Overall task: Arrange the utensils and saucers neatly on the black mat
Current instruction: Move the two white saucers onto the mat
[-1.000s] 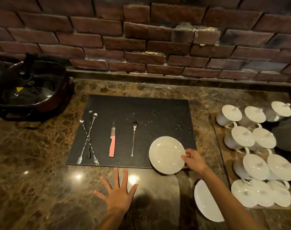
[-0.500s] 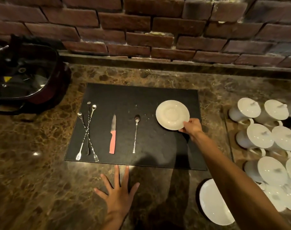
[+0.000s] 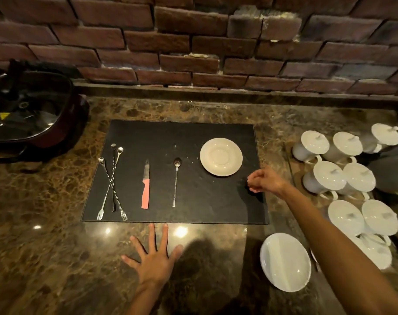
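Our right hand (image 3: 265, 181) hovers loosely curled, holding nothing, over the black mat (image 3: 148, 137) edge at 3 o'clock. One saucer (image 3: 221, 156) sits on the mat w/ long spoon (image 3: 176, 181), knife (image 3: 145, 185), crossed forks (image 3: 111, 187). Second saucer (image 3: 285, 262) at 5 o'clock is off-mat, left to do. Left hand (image 3: 154, 262) lies flat, fingers spread, on the counter (image 3: 45, 258).

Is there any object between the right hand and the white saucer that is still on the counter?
Nothing visible blocks it. The right hand hovers empty over the black mat's right edge; only bare counter lies between it and the saucer.
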`<state>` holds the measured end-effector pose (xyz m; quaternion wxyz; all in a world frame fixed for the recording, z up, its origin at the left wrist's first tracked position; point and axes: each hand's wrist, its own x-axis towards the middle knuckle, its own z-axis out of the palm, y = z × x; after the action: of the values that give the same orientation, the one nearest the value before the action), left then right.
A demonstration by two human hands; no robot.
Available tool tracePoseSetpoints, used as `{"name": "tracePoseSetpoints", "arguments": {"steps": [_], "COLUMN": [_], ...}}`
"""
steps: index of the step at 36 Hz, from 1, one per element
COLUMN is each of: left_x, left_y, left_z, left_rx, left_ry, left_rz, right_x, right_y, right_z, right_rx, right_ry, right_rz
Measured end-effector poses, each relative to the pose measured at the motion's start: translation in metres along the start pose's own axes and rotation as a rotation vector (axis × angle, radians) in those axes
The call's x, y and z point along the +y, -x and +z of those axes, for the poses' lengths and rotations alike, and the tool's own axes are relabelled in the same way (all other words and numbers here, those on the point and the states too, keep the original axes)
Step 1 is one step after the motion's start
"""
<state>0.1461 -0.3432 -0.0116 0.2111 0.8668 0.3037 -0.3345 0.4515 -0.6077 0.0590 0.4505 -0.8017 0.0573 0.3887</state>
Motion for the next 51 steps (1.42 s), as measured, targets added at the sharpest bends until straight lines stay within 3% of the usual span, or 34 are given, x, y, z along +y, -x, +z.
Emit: {"name": "tracePoseSetpoints", "arguments": {"steps": [5, 7, 15, 24, 32, 41, 51], "left_x": [0.005, 0.006, 0.004, 0.002, 0.001, 0.004, 0.006], "left_y": [0.005, 0.007, 0.006, 0.003, -0.001, 0.001, 0.001], "left_z": [-0.005, -0.008, -0.011, -0.008, -0.007, -0.01, -0.01], "left_rx": [-0.01, -0.02, -0.043, -0.037, -0.045, -0.064, -0.075], "left_ry": [-0.002, -0.002, -0.009, -0.015, -0.007, -0.023, -0.001], "left_rz": [-0.008, -0.008, 0.012, 0.016, -0.005, -0.039, -0.037], "right_x": [0.04, 0.06, 0.099, 0.101, 0.078, 0.045, 0.043], "right_y": [0.047, 0.06, 0.081, 0.083, 0.065, 0.033, 0.019], "right_z": [-0.01, -0.005, -0.003, 0.003, 0.022, 0.06, 0.072], "right_rx": [-0.355, -0.362, -0.24, -0.109, 0.064, 0.247, 0.314], "right_ry": [0.648, 0.812, 0.974, 0.883, 0.627, 0.212, 0.02], "right_rz": [0.023, 0.048, 0.001, -0.103, -0.123, -0.009, 0.074]}}
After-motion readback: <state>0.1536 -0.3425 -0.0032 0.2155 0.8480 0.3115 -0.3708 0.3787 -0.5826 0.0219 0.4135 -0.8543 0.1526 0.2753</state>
